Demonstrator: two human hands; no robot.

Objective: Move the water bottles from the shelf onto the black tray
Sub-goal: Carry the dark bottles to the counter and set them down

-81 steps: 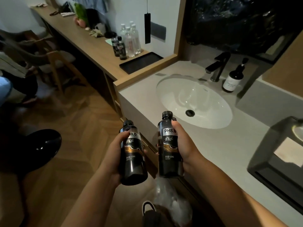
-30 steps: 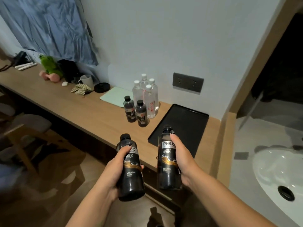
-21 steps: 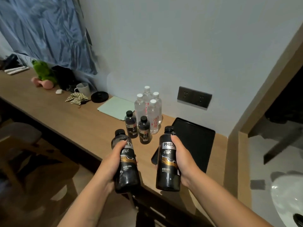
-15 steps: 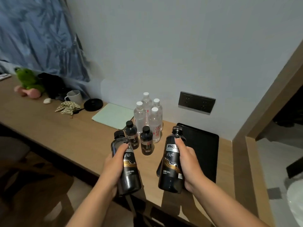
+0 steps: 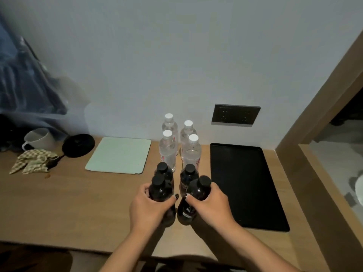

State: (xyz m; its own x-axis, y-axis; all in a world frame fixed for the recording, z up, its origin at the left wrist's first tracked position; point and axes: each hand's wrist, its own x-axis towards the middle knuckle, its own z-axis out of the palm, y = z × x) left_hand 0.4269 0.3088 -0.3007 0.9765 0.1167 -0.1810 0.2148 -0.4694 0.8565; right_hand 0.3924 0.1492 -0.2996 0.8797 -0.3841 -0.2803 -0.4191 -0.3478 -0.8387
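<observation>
My left hand [image 5: 146, 208] grips a dark bottle [image 5: 160, 190] and my right hand [image 5: 211, 207] grips a second dark bottle [image 5: 196, 192]. Both bottles are held side by side low over the wooden counter [image 5: 78, 209], just in front of two more dark bottles [image 5: 164, 171] [image 5: 187, 174] standing there. Behind those stand several clear water bottles [image 5: 168, 151] with white caps. The black tray [image 5: 245, 183] lies flat on the counter to the right of all the bottles, with nothing on it.
A pale green pad [image 5: 118, 155] lies left of the bottles. Further left are a round black lid [image 5: 78, 145], a white mug [image 5: 38, 138] and a checked cloth [image 5: 31, 160]. A wall socket [image 5: 235, 115] sits above the tray, and a wooden partition [image 5: 306, 118] bounds the counter on the right.
I have stepped up to the counter and the view now looks down on it. Both hands have lowered their dark bottles to just in front of the standing bottles.
</observation>
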